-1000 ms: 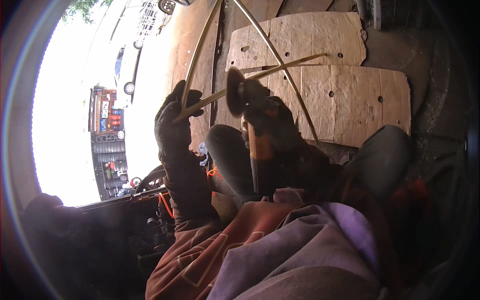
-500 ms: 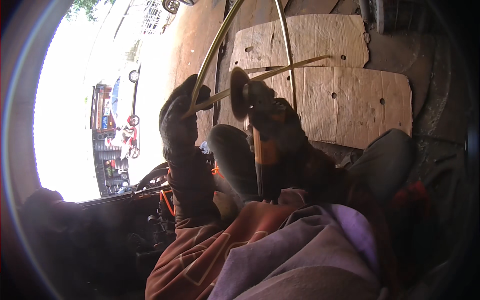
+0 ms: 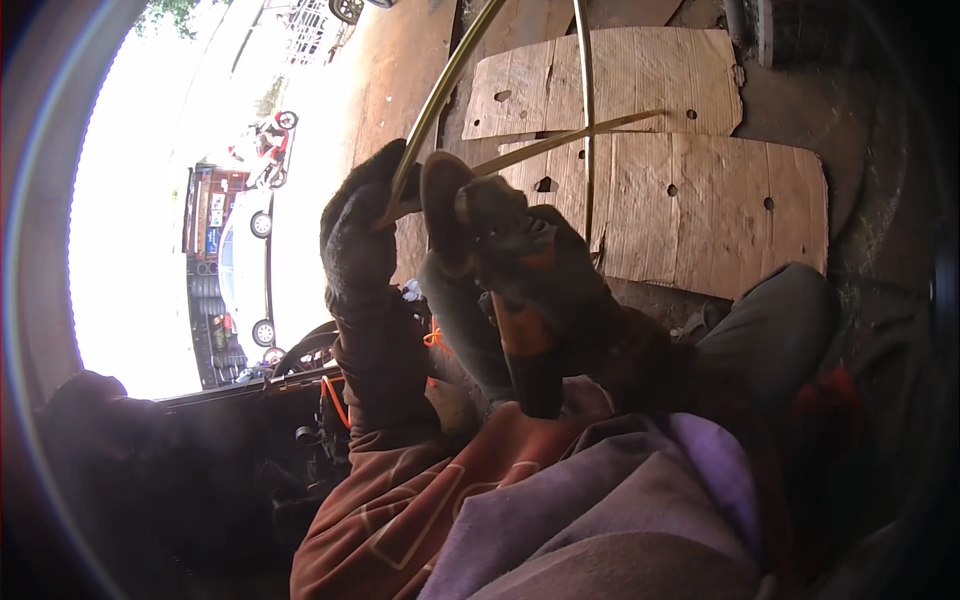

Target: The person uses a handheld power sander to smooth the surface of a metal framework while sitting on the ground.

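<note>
My left hand (image 3: 358, 225), in a dark glove, is closed around the pointed corner of a thin metal frame (image 3: 584, 75). The frame's yellowish bars run away from me and cross over the cardboard. In my gloved right hand (image 3: 565, 260) is an angle grinder (image 3: 525, 330) with an orange and dark body. Its round disc (image 3: 442, 212) stands on edge close to the left hand, beside the held corner, and hides part of the crossing bar. Whether the disc touches the metal I cannot tell.
Two pieces of flattened cardboard (image 3: 700, 200) with holes lie on the ground ahead. My bent knees (image 3: 770, 310) flank the work. An orange cord (image 3: 335, 400) and dark clutter are at lower left. Beyond, in bright light, are a light-coloured car (image 3: 245, 270) and a red motorcycle (image 3: 272, 150).
The grinder has moved left and slightly toward me, its disc now nearer the left hand. The frame has shifted slightly right. Outside, the motorcycle and car have changed position.
</note>
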The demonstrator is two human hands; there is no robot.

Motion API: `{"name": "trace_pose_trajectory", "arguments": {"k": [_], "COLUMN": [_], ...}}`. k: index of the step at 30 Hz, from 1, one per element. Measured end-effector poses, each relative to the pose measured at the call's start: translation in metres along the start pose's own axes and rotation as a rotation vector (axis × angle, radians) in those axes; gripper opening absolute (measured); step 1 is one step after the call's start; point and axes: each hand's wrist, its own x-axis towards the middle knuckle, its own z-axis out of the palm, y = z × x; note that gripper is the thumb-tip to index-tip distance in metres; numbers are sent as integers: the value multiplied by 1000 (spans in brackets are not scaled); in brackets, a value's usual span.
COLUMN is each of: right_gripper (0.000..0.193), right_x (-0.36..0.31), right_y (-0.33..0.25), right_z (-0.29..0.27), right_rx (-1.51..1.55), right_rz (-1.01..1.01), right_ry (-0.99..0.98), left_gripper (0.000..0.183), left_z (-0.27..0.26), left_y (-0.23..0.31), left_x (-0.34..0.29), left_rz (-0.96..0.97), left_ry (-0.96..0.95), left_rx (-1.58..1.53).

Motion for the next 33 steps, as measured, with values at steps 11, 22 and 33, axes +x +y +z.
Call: {"name": "trace_pose_trajectory", "arguments": {"k": [11, 22, 33], "right_gripper": [26, 34, 29], "right_x": [27, 35, 35], "right_y": [1, -5, 3], "right_z": [-84, -85, -75], "right_rx": [142, 177, 127], "right_rz": [222, 204, 143], "right_ry": [311, 246, 183], "left_gripper": [53, 39, 35], "left_z": [-17, -32, -49], "left_y": [-3, -6, -11], "left_x": [-12, -6, -12], "left_rz": [43, 150, 5], "left_ry": [-48, -217, -139], "left_rx": [163, 455, 329]}}
